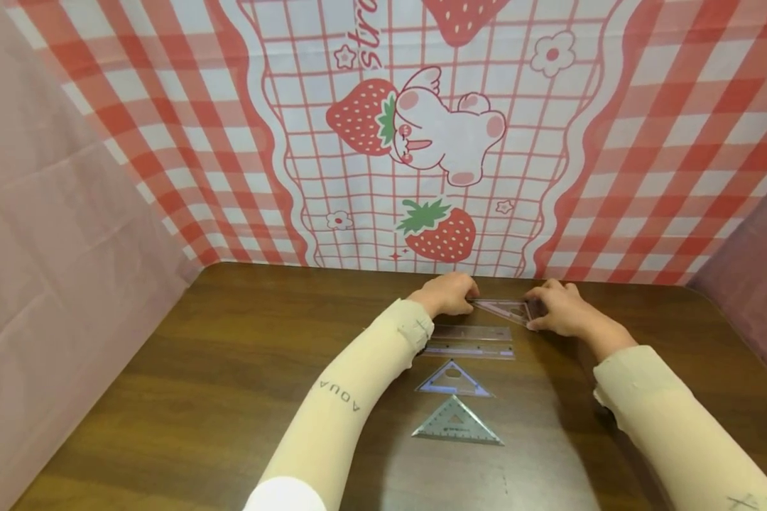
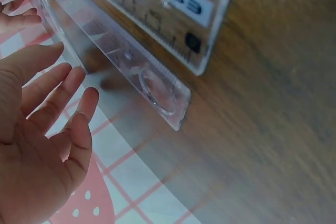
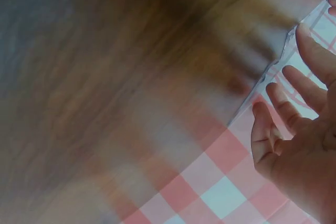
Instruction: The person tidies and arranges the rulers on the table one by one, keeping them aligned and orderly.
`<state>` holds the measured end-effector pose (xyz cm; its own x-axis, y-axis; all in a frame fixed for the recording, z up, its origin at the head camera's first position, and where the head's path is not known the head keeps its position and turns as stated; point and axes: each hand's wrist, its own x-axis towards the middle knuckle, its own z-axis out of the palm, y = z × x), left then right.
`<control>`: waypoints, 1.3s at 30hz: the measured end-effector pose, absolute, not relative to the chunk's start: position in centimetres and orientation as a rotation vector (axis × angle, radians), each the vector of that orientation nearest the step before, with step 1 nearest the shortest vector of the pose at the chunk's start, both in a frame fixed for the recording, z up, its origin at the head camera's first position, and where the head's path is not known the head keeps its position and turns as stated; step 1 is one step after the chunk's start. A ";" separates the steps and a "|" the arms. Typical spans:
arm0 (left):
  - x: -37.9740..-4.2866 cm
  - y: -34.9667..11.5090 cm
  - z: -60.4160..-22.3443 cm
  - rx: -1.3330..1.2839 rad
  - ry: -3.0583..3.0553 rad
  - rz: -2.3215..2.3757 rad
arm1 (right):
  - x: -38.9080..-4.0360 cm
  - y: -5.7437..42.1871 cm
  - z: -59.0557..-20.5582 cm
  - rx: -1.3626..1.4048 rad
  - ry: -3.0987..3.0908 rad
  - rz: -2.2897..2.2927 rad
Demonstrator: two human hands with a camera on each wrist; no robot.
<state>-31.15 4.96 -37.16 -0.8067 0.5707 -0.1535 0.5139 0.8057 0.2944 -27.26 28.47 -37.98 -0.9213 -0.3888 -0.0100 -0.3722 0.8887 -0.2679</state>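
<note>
At the far side of the table, a clear triangular set square (image 1: pixel 516 310) spans the gap between both hands. My left hand (image 1: pixel 447 293) has its thumb and fingertips around the narrow left tip. Over at the wide right end, my right hand (image 1: pixel 565 309) holds the set square by thumb and fingers. The left wrist view shows the left fingers (image 2: pixel 77 129) gently bent beside its thin edge. From the right wrist, the thumb (image 3: pixel 311 51) meets that edge while the other fingers spread below it.
Nearer me lie a clear ruler (image 1: pixel 476 333), a ruler with a purple strip (image 1: pixel 469 351), a purple-edged set square (image 1: pixel 444 388) and a greenish set square (image 1: pixel 457 429), in a column. A strawberry-print cloth (image 1: pixel 550 142) hangs behind the wooden table (image 1: pixel 230 369).
</note>
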 end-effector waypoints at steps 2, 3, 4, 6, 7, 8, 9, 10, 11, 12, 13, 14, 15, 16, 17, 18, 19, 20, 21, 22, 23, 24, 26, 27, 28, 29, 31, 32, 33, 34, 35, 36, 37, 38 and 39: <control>-31.1 4.8 -37.3 0.843 2.749 0.361 | -27.3 28.2 -38.0 -0.574 2.976 -0.386; -31.1 4.8 -37.3 0.850 2.747 0.369 | -27.3 28.1 -37.9 -0.561 2.971 -0.379; -31.1 4.7 -37.4 0.857 2.744 0.373 | -27.3 28.0 -37.9 -0.548 2.966 -0.371; -31.0 4.7 -37.5 0.868 2.744 0.373 | -27.3 27.8 -37.9 -0.531 2.951 -0.351; -31.0 4.6 -37.5 0.870 2.745 0.371 | -27.3 27.8 -37.9 -0.524 2.942 -0.349; -31.0 4.6 -37.6 0.861 2.747 0.370 | -27.3 27.7 -37.9 -0.519 2.934 -0.349; -31.0 4.5 -37.6 0.855 2.750 0.370 | -27.3 27.6 -37.8 -0.519 2.930 -0.350; -31.0 4.5 -37.7 0.843 2.751 0.378 | -27.3 27.6 -37.8 -0.518 2.927 -0.350; -31.0 4.5 -37.7 0.832 2.754 0.384 | -27.3 27.5 -37.8 -0.519 2.924 -0.351; -31.0 4.4 -37.8 0.822 2.755 0.393 | -27.2 27.5 -37.8 -0.515 2.919 -0.356; -31.0 4.4 -37.8 0.813 2.755 0.402 | -27.2 27.5 -37.8 -0.512 2.916 -0.363; -31.1 4.4 -37.9 0.808 2.755 0.408 | -27.2 27.5 -37.7 -0.511 2.913 -0.370; -31.1 4.3 -37.9 0.805 2.757 0.415 | -27.2 27.5 -37.7 -0.508 2.908 -0.378; -31.1 4.3 -38.0 0.801 2.759 0.417 | -27.2 27.5 -37.7 -0.505 2.904 -0.387; -31.1 4.3 -38.0 0.802 2.763 0.418 | -27.2 27.5 -37.7 -0.506 2.900 -0.398; -31.2 4.3 -38.0 0.799 2.767 0.419 | -27.2 27.5 -37.7 -0.507 2.898 -0.409; -31.2 4.3 -38.0 0.798 2.771 0.420 | -27.2 27.5 -37.7 -0.515 2.897 -0.420; -31.2 4.3 -38.0 0.799 2.776 0.421 | -27.2 27.5 -37.7 -0.527 2.897 -0.428; -31.2 4.3 -38.0 0.797 2.780 0.423 | -27.2 27.5 -37.7 -0.540 2.899 -0.438; -31.2 4.3 -38.0 0.797 2.784 0.424 | -27.2 27.5 -37.8 -0.563 2.903 -0.445; -31.2 4.3 -38.0 0.794 2.786 0.427 | -27.1 27.5 -37.8 -0.587 2.904 -0.457; -31.2 4.3 -38.1 0.792 2.787 0.430 | -27.1 27.5 -37.8 -0.605 2.903 -0.472; -31.3 4.3 -38.1 0.789 2.790 0.434 | -27.1 27.5 -37.8 -0.644 2.894 -0.515; -31.2 4.3 -38.1 0.788 2.792 0.436 | -27.1 27.4 -37.7 -0.659 2.886 -0.543; -31.2 4.3 -38.1 0.787 2.794 0.439 | -27.1 27.4 -37.8 -0.671 2.877 -0.567; -31.2 4.2 -38.1 0.786 2.797 0.441 | -27.1 27.3 -37.8 -0.676 2.868 -0.592; -31.2 4.2 -38.0 0.782 2.804 0.443 | -27.1 27.3 -37.9 -0.677 2.849 -0.636; -31.1 4.2 -38.0 0.779 2.807 0.443 | -27.1 27.3 -37.9 -0.676 2.840 -0.652; -31.1 4.2 -38.0 0.775 2.809 0.440 | -27.1 27.3 -38.0 -0.672 2.835 -0.664; -31.0 4.2 -38.0 0.770 2.810 0.439 | -27.1 27.3 -38.1 -0.669 2.833 -0.670; -31.0 4.1 -38.0 0.764 2.809 0.441 | -27.0 27.3 -38.2 -0.666 2.830 -0.680; -30.9 4.1 -37.9 0.759 2.807 0.444 | -27.0 27.3 -38.3 -0.664 2.827 -0.688; -30.9 4.1 -37.9 0.756 2.804 0.447 | -27.0 27.3 -38.3 -0.661 2.827 -0.695; -30.8 4.2 -37.9 0.757 2.801 0.451 | -26.9 27.3 -38.4 -0.662 2.831 -0.699; -30.8 4.2 -37.9 0.758 2.800 0.456 | -26.9 27.3 -38.5 -0.663 2.836 -0.703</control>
